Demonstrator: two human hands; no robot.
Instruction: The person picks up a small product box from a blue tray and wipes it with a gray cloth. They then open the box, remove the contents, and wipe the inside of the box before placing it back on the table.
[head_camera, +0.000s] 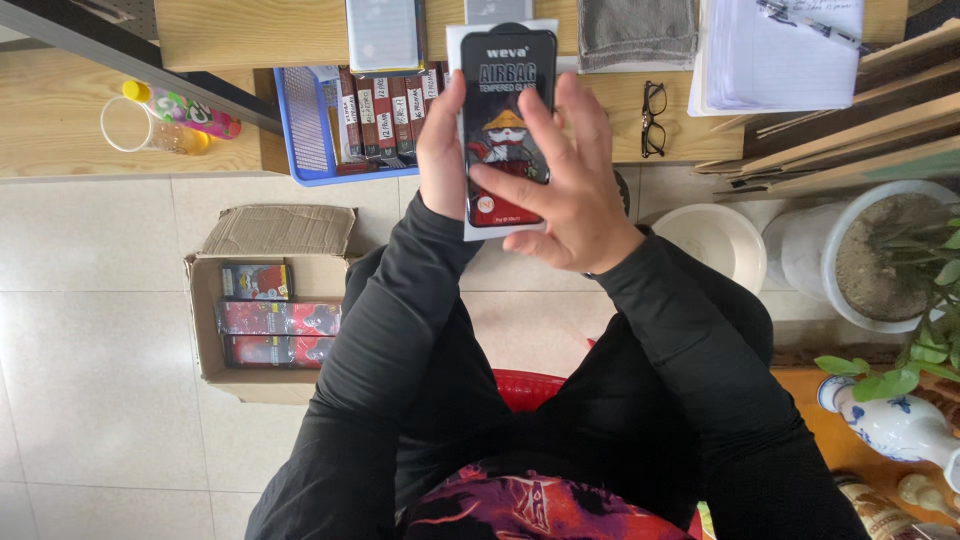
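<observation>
Packet (508, 125), one, flat and black on a white card, held above the lap, long axis pointing away toward the desk. Gripped by left hand (442, 150) along one edge, right hand (560, 190) spread across its front. Three similar packs, perhaps, in the cardboard box (208, 330).

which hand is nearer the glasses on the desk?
Right. The right hand lies across the front of the phone-shaped package, just left of the black glasses. The left hand grips the package's far edge, farther away.
</observation>
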